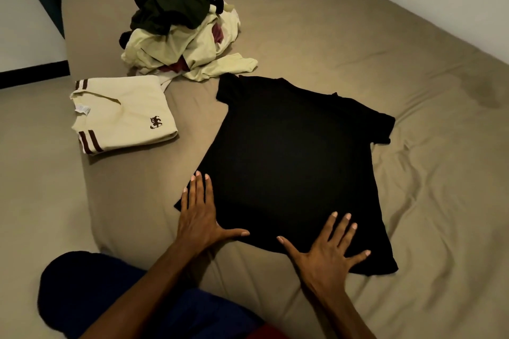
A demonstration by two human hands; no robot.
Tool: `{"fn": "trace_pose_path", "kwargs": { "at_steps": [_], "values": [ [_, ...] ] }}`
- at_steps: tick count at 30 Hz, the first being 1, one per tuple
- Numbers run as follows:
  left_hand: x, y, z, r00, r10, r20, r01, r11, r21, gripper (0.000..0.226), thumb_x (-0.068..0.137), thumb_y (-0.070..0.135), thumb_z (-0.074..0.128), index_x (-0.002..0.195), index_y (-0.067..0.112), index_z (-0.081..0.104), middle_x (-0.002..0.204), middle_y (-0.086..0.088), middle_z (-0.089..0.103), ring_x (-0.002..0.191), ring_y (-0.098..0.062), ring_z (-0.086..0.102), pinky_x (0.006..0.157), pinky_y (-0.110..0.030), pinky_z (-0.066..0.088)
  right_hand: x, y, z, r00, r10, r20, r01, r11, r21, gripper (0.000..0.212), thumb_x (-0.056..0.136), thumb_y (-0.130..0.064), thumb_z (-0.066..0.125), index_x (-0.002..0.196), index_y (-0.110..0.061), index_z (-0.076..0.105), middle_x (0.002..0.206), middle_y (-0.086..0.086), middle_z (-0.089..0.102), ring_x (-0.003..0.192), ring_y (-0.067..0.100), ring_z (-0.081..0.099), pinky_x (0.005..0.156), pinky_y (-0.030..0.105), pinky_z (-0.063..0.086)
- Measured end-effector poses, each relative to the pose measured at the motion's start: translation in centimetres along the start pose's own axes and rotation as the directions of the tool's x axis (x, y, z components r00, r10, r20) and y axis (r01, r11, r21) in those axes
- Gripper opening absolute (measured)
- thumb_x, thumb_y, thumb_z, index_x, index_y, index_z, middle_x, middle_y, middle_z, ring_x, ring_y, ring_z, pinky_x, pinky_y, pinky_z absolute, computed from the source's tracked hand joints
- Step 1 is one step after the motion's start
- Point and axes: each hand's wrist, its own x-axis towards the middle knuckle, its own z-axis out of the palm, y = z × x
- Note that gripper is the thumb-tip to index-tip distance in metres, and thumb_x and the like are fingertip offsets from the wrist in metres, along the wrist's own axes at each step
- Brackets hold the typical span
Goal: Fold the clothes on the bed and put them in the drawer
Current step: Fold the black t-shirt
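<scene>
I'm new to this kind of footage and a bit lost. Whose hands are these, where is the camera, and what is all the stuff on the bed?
There is no machine here: a person wears a camera on the head, looking forward and down, so you see their own arms. The left hand and right hand lie flat with straight fingers on a black T-shirt spread on the bed. Neither hand grips anything. To the left lies a folded cream shirt with brown stripes, and behind it an unfolded pile of clothes, dark green on top of pale yellow ones.
</scene>
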Motion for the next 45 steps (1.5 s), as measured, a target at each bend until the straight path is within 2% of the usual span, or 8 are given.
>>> {"fn": "trace_pose_path", "kwargs": {
  "at_steps": [4,9,15,21,27,36,41,45],
  "values": [
    [-0.3,-0.8,-2.1,0.980,-0.149,-0.135,0.121,0.974,-0.193,0.148,0.054,0.107,0.042,0.163,0.017,-0.003,0.170,-0.011,0.005,0.155,-0.033,0.011,0.123,-0.053,0.015,0.6,-2.1,-0.7,0.988,-0.120,-0.094,0.126,0.990,0.057,0.136,0.068,-0.106,0.014,0.165,-0.012,-0.001,0.171,0.019,-0.010,0.158,0.036,-0.010,0.124,0.064,-0.001],
    [0.1,-3.7,-3.6,0.902,-0.299,-0.311,0.147,0.890,-0.431,0.071,0.085,0.077,0.053,0.127,0.019,0.061,0.117,-0.002,0.064,0.109,-0.024,0.062,0.086,-0.039,0.053,4.5,-10.6,-0.9,0.890,-0.402,-0.216,0.436,0.890,0.137,0.100,0.091,-0.076,0.042,0.160,-0.006,0.026,0.168,0.024,0.014,0.155,0.041,0.015,0.123,0.057,0.025],
    [1.9,-4.6,-4.0,0.920,-0.310,-0.242,0.216,0.913,-0.347,0.051,0.089,0.074,0.053,0.110,0.027,0.056,0.086,0.002,0.070,0.083,-0.024,0.068,0.069,-0.034,0.052,12.8,-25.8,-0.8,0.809,-0.562,-0.172,0.583,0.805,0.110,0.080,0.101,-0.047,0.056,0.160,-0.002,0.026,0.167,0.021,0.022,0.153,0.037,0.023,0.125,0.047,0.024],
    [4.8,-7.0,-4.1,0.942,-0.325,-0.080,0.268,0.875,-0.404,0.039,0.080,0.068,0.070,0.086,0.031,0.059,0.077,0.010,0.064,0.079,-0.015,0.064,0.066,-0.030,0.046,19.4,-34.0,-0.6,0.776,-0.535,-0.333,0.538,0.838,-0.092,0.068,0.097,-0.041,0.055,0.149,0.000,0.043,0.149,0.024,0.045,0.123,0.039,0.049,0.099,0.049,0.045],
    [5.7,-7.1,-4.5,0.970,-0.237,-0.053,0.198,0.898,-0.394,0.059,0.072,0.080,0.069,0.072,0.022,0.058,0.069,0.008,0.061,0.070,-0.015,0.061,0.062,-0.031,0.049,25.6,-38.5,-1.6,0.793,-0.528,-0.304,0.534,0.843,-0.069,0.057,0.100,-0.035,0.051,0.142,0.003,0.045,0.140,0.027,0.044,0.110,0.045,0.059,0.085,0.048,0.053],
    [6.1,-6.4,-4.6,0.977,-0.179,-0.115,0.096,0.853,-0.512,0.038,0.079,0.057,0.079,0.099,0.028,0.066,0.078,0.013,0.061,0.080,-0.012,0.064,0.070,-0.029,0.052,28.8,-41.5,-3.3,0.789,-0.552,-0.269,0.491,0.831,-0.262,0.033,0.100,-0.015,0.052,0.128,0.002,0.056,0.127,0.024,0.059,0.108,0.044,0.066,0.083,0.047,0.054],
    [5.5,-3.9,-4.9,0.973,-0.164,-0.163,0.037,0.808,-0.588,0.018,0.087,0.037,0.075,0.101,0.029,0.067,0.077,0.014,0.064,0.079,-0.009,0.064,0.070,-0.026,0.048,29.3,-39.5,-6.1,0.908,-0.239,-0.343,0.345,0.891,0.294,0.030,0.101,-0.024,0.054,0.123,-0.006,0.064,0.126,0.018,0.067,0.117,0.039,0.063,0.092,0.043,0.050],
    [3.5,-0.6,-4.9,0.964,-0.049,-0.261,-0.111,0.818,-0.564,0.020,0.088,0.039,0.071,0.105,0.033,0.063,0.063,0.013,0.058,0.065,-0.010,0.062,0.066,-0.030,0.052,32.0,-34.1,-9.5,0.946,-0.106,-0.305,0.304,0.611,0.731,0.032,0.095,-0.022,0.053,0.116,-0.004,0.069,0.117,0.015,0.072,0.109,0.031,0.066,0.091,0.036,0.051]
  ]
}}
